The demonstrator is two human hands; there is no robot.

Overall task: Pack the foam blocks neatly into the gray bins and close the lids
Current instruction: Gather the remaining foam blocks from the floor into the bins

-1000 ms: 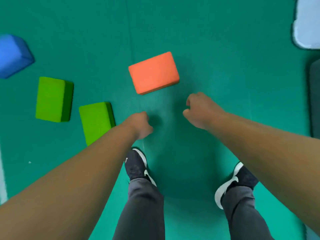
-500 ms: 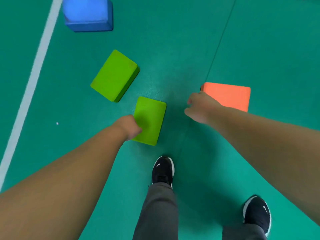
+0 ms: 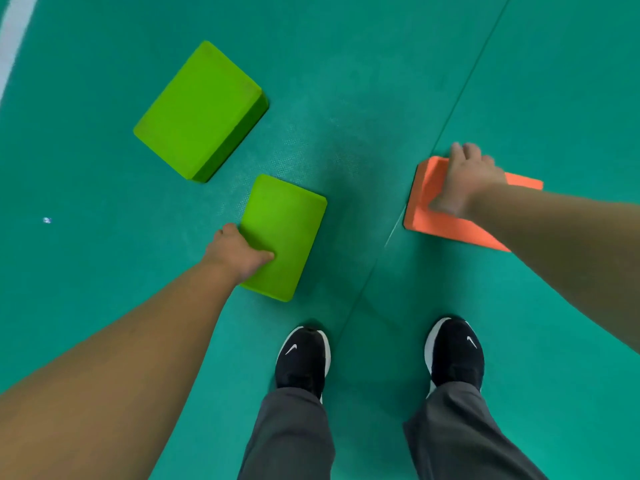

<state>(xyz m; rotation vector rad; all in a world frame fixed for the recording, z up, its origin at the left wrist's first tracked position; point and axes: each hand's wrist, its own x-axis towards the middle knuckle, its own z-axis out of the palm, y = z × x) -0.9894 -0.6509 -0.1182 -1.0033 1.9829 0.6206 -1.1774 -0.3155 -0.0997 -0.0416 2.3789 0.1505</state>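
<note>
Under left hand, green block lengthwise away

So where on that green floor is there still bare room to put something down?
Bare floor is widest upper right, beyond the orange block. A clear strip runs between the near green block and the orange one. It is tight where the far green block nearly meets the near one.
</note>
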